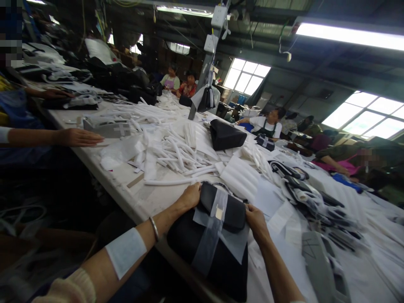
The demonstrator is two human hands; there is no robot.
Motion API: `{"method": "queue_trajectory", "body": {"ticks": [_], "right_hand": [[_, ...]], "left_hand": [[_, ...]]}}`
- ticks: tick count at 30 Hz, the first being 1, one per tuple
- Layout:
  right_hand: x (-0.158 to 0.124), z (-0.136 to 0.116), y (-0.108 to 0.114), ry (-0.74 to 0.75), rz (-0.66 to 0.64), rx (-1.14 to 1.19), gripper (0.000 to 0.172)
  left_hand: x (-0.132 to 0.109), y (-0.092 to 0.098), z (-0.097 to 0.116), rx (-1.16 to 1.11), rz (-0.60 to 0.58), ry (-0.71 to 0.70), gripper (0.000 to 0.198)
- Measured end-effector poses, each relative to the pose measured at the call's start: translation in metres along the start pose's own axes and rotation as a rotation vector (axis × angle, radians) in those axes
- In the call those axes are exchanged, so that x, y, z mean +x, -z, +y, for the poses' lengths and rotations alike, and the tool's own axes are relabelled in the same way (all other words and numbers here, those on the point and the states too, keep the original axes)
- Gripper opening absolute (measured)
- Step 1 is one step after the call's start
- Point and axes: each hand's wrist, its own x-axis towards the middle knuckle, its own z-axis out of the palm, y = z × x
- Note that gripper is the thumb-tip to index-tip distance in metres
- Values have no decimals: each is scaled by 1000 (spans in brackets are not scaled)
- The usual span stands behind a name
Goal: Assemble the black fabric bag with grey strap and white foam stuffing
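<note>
A black handbag (227, 269) lies at the table's near edge, right in front of me. Its flap (233, 214) is at the far end, with a gold-coloured clasp under a strip of translucent film (206, 248). Thin white sheeting shows beneath the flap. My left hand (191, 196) is closed on the bag's far left corner, fingertips partly hidden. At the opposite corner, my right hand (256, 221) grips the bag's side by the flap, its fingers curled behind. Just beyond the bag lies a ribbed white padding sheet (241, 179).
White foam tubes (176, 151) are heaped across the table (121, 168). Another black bag (225, 134) stands beyond them, near a metal post (206, 63). Grey and black bag parts (322, 261) lie at right. A co-worker's hand (78, 137) rests at left; other people sit farther back.
</note>
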Motion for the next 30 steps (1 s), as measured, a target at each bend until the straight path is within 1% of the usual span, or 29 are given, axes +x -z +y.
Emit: {"method": "queue_trajectory", "body": {"ticks": [3,6,8,10,16,18,21,23,26,28,30], "right_hand": [[2,5,-1,-45,-77,52,31],[4,5,-2,-62,-90,83,27],[6,4,-2,-73,-79,98,25],[8,3,-1,-91,-82,123,26],[21,2,7,-145,-177,225,34],[27,2,7,-152,-176,233,35],[33,5,4,-139,-135,231,32],[34,9,1,-126,-91,216,29],[31,15,0,-112,-65,184,27],[28,17,1,-106,-86,166,33],[26,19,3,-98,-114,151,39]], "left_hand": [[14,2,-1,26,-8,51,22],[21,3,-1,58,-8,75,20],[20,2,-2,77,17,84,19],[18,1,-5,87,48,97,21],[19,-3,-16,85,93,97,25],[19,-5,-17,79,109,91,26],[15,-7,-18,56,139,87,27],[11,-7,-18,31,143,65,25],[6,-5,-18,-15,105,-15,18],[5,-1,-19,-52,72,-80,19],[7,4,-19,-87,52,-138,26]]}}
